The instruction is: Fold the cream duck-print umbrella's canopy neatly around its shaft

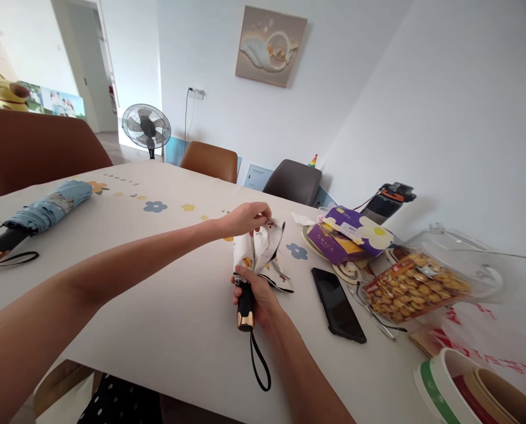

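Observation:
A white folding umbrella (244,250) with small printed figures and dark edging is held over the table, its canopy loose and partly folded. My right hand (263,297) is wrapped around the top of its black handle (245,306), thumb against the base of the canopy. A gold-coloured end and a black wrist strap (261,365) show below that hand. At the far end, my left hand (247,219) pinches the canopy fabric. One flap of the cloth hangs out to the right. A light blue umbrella (53,206), rolled up, lies at the table's left side.
To the right on the table (169,306) lie a black phone (338,305) and glasses (380,318). Beyond them are a purple box (333,242), a clear container of snacks (422,282) and tape rolls (448,388). Chairs (209,160) and a fan (146,126) stand behind.

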Motion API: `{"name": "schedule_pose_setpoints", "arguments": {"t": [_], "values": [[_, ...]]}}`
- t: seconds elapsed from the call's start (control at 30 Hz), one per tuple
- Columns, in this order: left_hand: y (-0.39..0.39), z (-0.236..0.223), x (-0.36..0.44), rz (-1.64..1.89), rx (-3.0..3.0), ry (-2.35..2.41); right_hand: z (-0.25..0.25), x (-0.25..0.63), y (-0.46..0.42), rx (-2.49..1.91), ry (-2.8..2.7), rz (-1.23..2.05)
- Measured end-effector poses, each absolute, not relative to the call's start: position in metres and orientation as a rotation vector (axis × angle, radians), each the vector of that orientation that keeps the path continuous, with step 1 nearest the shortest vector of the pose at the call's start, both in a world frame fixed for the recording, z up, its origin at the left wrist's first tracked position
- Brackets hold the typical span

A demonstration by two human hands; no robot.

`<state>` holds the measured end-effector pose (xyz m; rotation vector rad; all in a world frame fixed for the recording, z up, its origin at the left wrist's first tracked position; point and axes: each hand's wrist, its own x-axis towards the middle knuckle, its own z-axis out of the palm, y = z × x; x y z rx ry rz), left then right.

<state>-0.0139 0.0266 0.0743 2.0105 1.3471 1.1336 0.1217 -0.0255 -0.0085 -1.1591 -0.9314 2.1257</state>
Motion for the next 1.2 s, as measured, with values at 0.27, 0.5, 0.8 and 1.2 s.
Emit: {"name": "schedule_pose_setpoints", "arguments": {"t": [0.27,0.5,0.8,1.2], "values": [[0.018,0.065,-0.031,1.111,2.013,1.359,-0.006,0.122,-0.025,-1.191,-0.915,2.117],[-0.009,0.063,-0.057,1.386,1.872,1.485,-0.005,0.124,-0.024,-1.147,-0.909,2.129],[-0.043,0.032,-0.082,1.270,1.597,1.484,-0.005,0.131,-0.021,-0.987,-0.872,2.267],[-0.062,-0.004,-0.105,0.908,1.460,1.536,-0.009,0.126,-0.026,-1.225,-1.065,2.071]]}}
